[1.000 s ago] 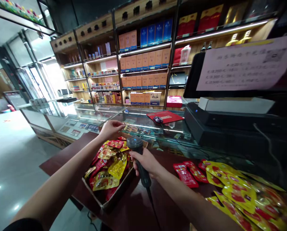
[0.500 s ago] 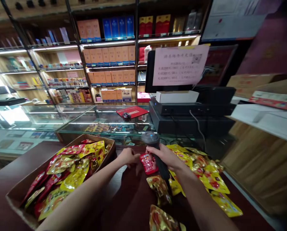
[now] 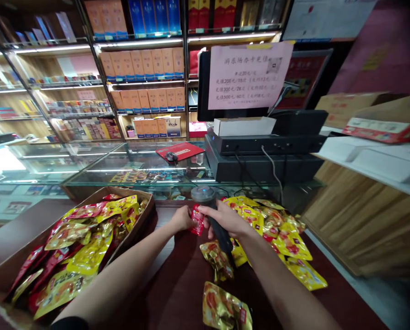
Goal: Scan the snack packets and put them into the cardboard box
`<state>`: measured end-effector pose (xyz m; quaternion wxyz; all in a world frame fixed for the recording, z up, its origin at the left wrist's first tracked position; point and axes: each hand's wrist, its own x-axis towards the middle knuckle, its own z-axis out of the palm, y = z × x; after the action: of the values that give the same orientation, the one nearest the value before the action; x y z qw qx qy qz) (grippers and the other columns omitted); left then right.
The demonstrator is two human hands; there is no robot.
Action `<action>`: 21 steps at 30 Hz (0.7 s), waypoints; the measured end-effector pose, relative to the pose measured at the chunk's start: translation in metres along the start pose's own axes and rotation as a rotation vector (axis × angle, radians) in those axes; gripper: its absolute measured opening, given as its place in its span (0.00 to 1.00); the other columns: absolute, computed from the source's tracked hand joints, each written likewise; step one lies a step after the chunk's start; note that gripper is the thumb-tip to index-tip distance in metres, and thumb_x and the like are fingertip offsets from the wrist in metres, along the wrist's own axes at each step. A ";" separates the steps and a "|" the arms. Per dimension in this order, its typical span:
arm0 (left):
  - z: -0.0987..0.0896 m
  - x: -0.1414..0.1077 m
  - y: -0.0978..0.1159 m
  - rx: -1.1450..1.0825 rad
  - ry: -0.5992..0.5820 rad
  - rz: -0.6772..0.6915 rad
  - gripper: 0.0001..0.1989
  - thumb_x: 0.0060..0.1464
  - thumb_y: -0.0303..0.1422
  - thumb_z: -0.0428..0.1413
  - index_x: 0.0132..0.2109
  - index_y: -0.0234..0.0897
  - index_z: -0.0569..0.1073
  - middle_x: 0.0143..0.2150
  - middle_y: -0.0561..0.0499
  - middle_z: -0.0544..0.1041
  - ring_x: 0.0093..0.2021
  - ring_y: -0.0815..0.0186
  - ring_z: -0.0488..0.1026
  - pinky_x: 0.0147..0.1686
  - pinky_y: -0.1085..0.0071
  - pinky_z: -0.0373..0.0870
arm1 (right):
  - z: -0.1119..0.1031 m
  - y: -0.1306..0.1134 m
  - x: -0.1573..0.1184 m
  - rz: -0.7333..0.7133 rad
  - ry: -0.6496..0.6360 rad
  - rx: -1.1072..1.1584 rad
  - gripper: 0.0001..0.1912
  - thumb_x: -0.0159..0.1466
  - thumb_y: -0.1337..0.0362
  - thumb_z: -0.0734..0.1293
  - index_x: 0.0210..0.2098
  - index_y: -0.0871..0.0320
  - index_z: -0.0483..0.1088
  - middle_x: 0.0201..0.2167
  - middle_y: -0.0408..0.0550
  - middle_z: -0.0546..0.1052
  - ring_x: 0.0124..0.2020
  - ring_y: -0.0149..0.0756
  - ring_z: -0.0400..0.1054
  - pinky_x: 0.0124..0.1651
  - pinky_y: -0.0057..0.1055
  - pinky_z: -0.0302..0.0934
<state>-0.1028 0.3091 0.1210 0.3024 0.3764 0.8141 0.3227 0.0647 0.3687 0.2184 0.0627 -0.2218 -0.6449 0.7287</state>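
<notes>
My right hand (image 3: 228,218) is wrapped round the dark handle of a barcode scanner (image 3: 221,233), whose round grey head shows a small blue light. Beside it, my left hand (image 3: 182,219) is closed on the left edge of a small red snack packet (image 3: 197,221). That packet sits between my two hands, below the scanner head, and my right fingers come close to it; I cannot tell whether they touch it. Two gold snack packets (image 3: 217,259) lie on the dark counter below the scanner.
On the left stands a cardboard box (image 3: 136,232) full of red and yellow packets. A heap of yellow packets (image 3: 292,239) lies on the right. Behind are a glass display counter (image 3: 98,176), a mouse (image 3: 171,156) on a red mat (image 3: 187,150), and a monitor bearing a pink paper sign (image 3: 248,78).
My left hand has closed on the red packet's left edge, and the packet is now turned more edge-on to me. The scanner stays in my right hand. The whole view has shifted.
</notes>
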 end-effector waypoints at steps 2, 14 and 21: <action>-0.011 -0.004 -0.012 -0.016 0.005 -0.043 0.26 0.28 0.31 0.68 0.39 0.34 0.71 0.33 0.48 0.78 0.36 0.61 0.75 0.31 0.73 0.68 | 0.010 0.009 0.006 0.037 -0.029 0.050 0.12 0.60 0.56 0.65 0.28 0.60 0.65 0.15 0.40 0.71 0.09 0.26 0.62 0.12 0.21 0.55; -0.062 -0.035 -0.023 -0.698 -0.003 -0.049 0.30 0.31 0.40 0.70 0.44 0.33 0.74 0.36 0.45 0.80 0.31 0.62 0.77 0.30 0.66 0.75 | 0.041 0.023 0.007 0.036 0.041 0.118 0.17 0.61 0.52 0.64 0.26 0.60 0.64 0.13 0.39 0.68 0.11 0.27 0.63 0.14 0.22 0.58; -0.063 -0.035 -0.022 -0.627 0.020 0.000 0.26 0.32 0.39 0.69 0.40 0.31 0.76 0.32 0.47 0.80 0.28 0.67 0.75 0.29 0.73 0.72 | 0.058 0.033 0.007 0.045 0.024 0.149 0.19 0.60 0.49 0.65 0.26 0.59 0.63 0.13 0.38 0.67 0.10 0.26 0.62 0.13 0.21 0.56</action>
<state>-0.1395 0.2508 0.1519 0.3957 0.2615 0.6777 0.5619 0.0417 0.3133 0.1891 0.0704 -0.2396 -0.5830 0.7731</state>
